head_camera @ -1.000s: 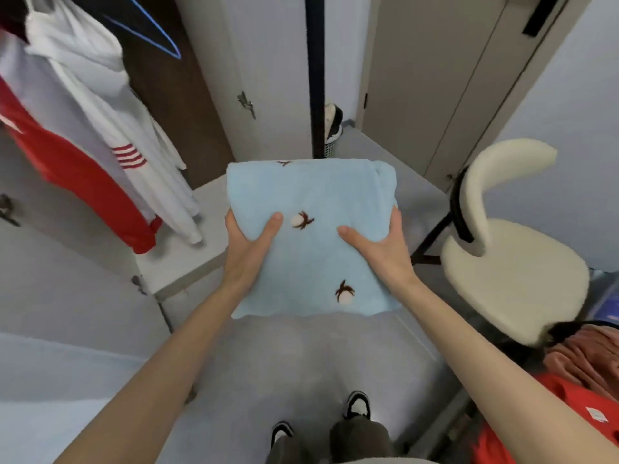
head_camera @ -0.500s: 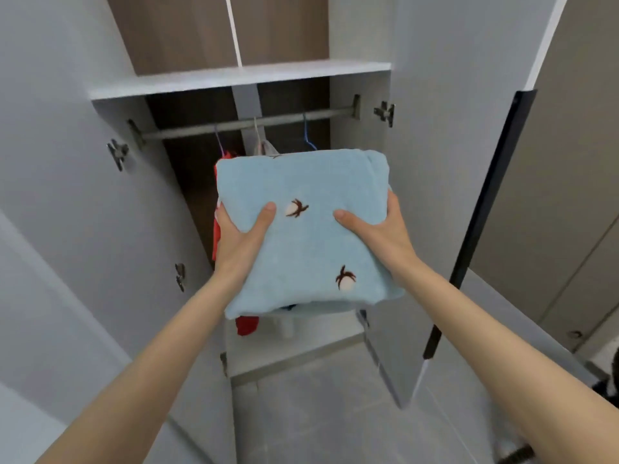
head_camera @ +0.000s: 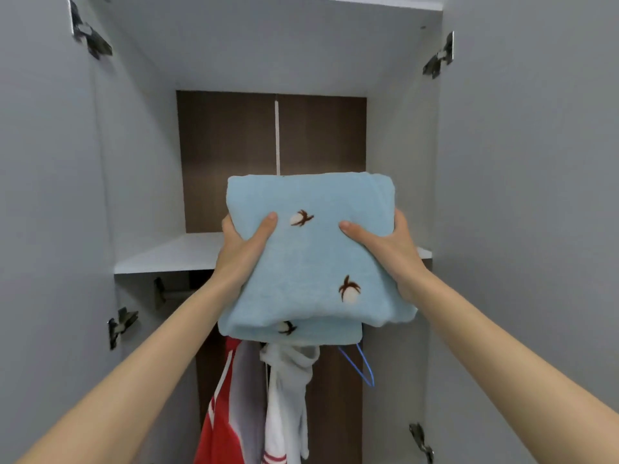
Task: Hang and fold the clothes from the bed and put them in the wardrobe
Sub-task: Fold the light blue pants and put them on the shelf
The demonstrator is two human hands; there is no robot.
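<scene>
Head view, step in hand: judging by the pose, the person is lifting a folded garment up to the wardrobe shelf to set it down.
Landmark: the flat white wardrobe shelf [head_camera: 167,256] is lying bare where it shows, with a brown back panel behind it.
Task's thing: the folded light-blue fleece garment with brown-and-white cotton motifs [head_camera: 311,272] is hanging in the air in front of the shelf, its far edge above shelf level and its near edge drooping below it.
Left hand: the left hand [head_camera: 243,252] is clamping the bundle's left edge, thumb lying on top; the fingers underneath are hidden.
Right hand: the right hand [head_camera: 388,252] is clamping the right edge the same way, thumb on top.
Below the shelf: a red-and-white hanging garment [head_camera: 227,413], a white hooded garment [head_camera: 288,396] and a thin blue wire hanger [head_camera: 363,370] are hanging beneath.
Loose layer: a lower fold is sagging out under the near edge, below shelf height.
Doing it well: I would be raising the near edge until the whole bundle is clearing the shelf's front lip, then sliding it in flat and level, both hands letting go only once the weight is resting on the shelf.
Risk: the sagging fold is likely to be catching on the shelf's lip and unfolding.
</scene>
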